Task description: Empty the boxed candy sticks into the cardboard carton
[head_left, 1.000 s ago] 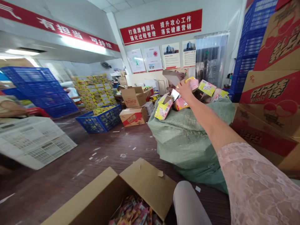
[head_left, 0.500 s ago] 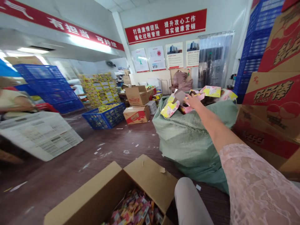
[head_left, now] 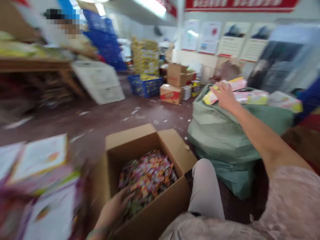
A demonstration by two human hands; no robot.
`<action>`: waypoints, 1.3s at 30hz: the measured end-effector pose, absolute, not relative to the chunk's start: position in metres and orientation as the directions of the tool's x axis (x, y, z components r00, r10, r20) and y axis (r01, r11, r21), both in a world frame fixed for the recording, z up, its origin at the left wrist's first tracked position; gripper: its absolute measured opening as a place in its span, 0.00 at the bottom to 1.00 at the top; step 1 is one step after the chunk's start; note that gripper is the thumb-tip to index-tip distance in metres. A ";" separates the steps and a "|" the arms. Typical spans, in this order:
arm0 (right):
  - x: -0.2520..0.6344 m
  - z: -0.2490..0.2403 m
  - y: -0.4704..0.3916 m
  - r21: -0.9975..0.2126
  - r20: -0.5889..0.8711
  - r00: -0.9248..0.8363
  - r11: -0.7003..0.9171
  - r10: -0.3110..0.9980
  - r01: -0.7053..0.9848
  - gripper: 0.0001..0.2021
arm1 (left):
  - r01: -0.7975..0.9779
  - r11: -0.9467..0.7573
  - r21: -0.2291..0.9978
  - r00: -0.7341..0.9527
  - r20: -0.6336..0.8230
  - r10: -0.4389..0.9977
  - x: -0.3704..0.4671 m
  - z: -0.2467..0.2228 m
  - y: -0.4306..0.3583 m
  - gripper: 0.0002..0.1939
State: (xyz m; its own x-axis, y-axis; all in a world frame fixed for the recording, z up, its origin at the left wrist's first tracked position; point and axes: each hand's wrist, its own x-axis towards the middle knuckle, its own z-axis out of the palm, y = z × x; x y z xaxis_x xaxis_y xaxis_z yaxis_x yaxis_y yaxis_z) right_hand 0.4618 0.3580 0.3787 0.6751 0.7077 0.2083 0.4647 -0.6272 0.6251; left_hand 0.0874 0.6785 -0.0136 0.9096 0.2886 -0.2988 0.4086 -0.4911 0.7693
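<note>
My right hand [head_left: 226, 96] lies over the pink-and-yellow cartons [head_left: 257, 97] at the top of a large green woven sack [head_left: 222, 133]. Its fingers are stretched out and spread against one carton [head_left: 210, 97]. My left hand [head_left: 113, 208] reaches over the near left side of an open cardboard box [head_left: 150, 216]. Motion smears its fingers, and whether they hold anything does not show. Inside the box lies a heap of small, colourful wrapped packets [head_left: 150, 170], close to the left fingertips.
At the left are blurred white-topped printed boxes [head_left: 50, 213]. Farther off stand a white crate [head_left: 101, 81], a blue crate [head_left: 147, 87] and stacked cartons [head_left: 172, 93]. A person [head_left: 72, 36] is at the upper left beside a wooden table [head_left: 32, 65]. Paper scraps dot the floor.
The view has swung left and down, bringing my left hand and the printed boxes into sight. My right hand stays at the sack's top, now lying lower against the cartons.
</note>
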 end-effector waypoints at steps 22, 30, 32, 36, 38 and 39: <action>0.312 0.029 0.270 0.164 0.130 0.390 -0.408 0.912 0.898 0.21 | 0.851 0.175 0.495 0.121 -0.510 0.852 -0.043 -0.140 0.781 0.57; 0.319 0.007 0.252 0.194 0.112 0.448 -0.462 0.887 0.865 0.22 | 0.943 0.105 0.317 0.124 -0.622 0.773 0.012 -0.165 0.803 0.62; 0.320 0.005 0.253 0.194 0.106 0.473 -0.485 0.875 0.853 0.22 | 0.975 0.058 0.217 0.105 -0.670 0.734 0.015 -0.167 0.799 0.67; 0.319 0.004 0.255 0.187 0.101 0.499 -0.509 0.861 0.840 0.22 | 1.000 -0.019 0.017 0.025 -0.687 0.726 0.020 -0.171 0.787 0.74; 0.317 0.005 0.255 0.193 0.108 0.493 -0.505 0.863 0.841 0.22 | 0.998 -0.056 0.005 0.044 -0.678 0.733 0.024 -0.173 0.786 0.73; 0.316 0.005 0.256 0.198 0.112 0.493 -0.505 0.863 0.840 0.22 | 0.997 -0.072 0.027 0.072 -0.672 0.737 0.027 -0.173 0.788 0.73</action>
